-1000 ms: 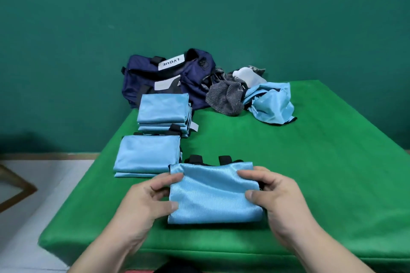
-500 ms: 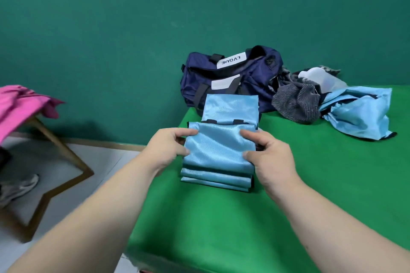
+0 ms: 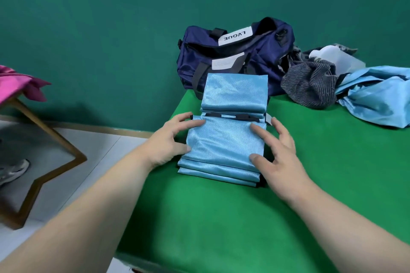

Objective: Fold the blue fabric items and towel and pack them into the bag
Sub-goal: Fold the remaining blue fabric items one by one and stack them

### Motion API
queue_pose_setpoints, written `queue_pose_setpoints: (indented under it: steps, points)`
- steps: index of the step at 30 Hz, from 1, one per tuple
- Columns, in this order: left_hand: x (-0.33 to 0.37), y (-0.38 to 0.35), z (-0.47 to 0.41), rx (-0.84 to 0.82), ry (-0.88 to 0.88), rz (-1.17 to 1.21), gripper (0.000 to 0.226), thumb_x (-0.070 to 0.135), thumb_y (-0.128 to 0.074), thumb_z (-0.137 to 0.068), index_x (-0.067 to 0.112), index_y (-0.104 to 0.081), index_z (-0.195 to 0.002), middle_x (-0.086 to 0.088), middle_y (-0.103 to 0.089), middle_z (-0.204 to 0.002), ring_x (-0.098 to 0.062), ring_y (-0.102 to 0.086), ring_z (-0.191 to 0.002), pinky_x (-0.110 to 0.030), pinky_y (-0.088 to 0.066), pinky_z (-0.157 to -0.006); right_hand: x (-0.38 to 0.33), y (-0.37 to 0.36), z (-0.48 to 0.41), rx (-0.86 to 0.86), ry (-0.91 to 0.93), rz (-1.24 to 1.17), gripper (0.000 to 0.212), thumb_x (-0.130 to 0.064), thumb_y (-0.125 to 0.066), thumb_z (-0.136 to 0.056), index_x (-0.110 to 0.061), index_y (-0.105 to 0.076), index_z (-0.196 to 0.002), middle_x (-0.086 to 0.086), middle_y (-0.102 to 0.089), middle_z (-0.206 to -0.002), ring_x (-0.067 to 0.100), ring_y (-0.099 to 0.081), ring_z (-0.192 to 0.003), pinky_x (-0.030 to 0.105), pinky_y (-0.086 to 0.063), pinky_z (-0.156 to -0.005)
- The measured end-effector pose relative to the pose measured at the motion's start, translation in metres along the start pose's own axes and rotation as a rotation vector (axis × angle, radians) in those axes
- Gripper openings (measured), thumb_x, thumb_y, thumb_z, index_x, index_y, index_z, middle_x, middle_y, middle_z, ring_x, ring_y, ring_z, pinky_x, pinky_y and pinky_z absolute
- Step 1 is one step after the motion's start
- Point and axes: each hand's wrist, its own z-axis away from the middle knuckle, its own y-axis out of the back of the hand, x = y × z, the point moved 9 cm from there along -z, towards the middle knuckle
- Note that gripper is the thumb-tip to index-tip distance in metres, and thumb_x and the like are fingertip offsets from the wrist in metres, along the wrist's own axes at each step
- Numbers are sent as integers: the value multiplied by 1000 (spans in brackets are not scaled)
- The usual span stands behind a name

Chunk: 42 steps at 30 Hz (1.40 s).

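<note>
On the green table (image 3: pixel 221 217), both hands (image 3: pixel 168 142) (image 3: pixel 277 157) rest on stacked blue fabric (image 3: pixel 224 144).

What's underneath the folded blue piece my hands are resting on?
Under the top folded blue piece lie the edges of more folded blue fabric, at least two layers, stacked on the green table. Anything between the layers is covered.

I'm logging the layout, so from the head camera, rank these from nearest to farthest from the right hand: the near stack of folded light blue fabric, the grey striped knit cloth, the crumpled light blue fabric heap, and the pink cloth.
1. Near stack of folded light blue fabric: under the right hand.
2. Grey striped knit cloth: behind, to its right.
3. Crumpled light blue fabric heap: far right.
4. Pink cloth: far left, off the table.
</note>
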Motion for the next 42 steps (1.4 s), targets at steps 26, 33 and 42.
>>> queue_pose_setpoints:
  steps: [26,33,42]
  points:
    - [41,-1,27,289,-153,-200,60,57,-56,-70,60,-45,-129,13,-3,-163,-2,2,-148,3,-13,-102,-6,28,-2,3,23,-405,80,-49,-61,-56,-51,-49,-135,-17,-26,-158,-18,-23,-138,14,-19,-112]
    - [118,-62,34,231,-370,-460,56,54,-55,-80,42,-53,-134,14,0,-165,-10,9,-151,-47,-7,-122,12,71,6,67,-30,-306,66,-42,-67,-61,-47,-58,-125,-13,-40,-151,-7,-37,-135,18,-30,-112]
    - [191,-197,3,30,-438,-545,51,50,-53,-88,40,-49,-138,10,6,-165,-6,22,-147,-34,4,-122,68,190,3,174,-74,23,48,-5,-69,-84,-37,-62,-119,-12,-40,-147,-12,-41,-122,-5,-25,-87]
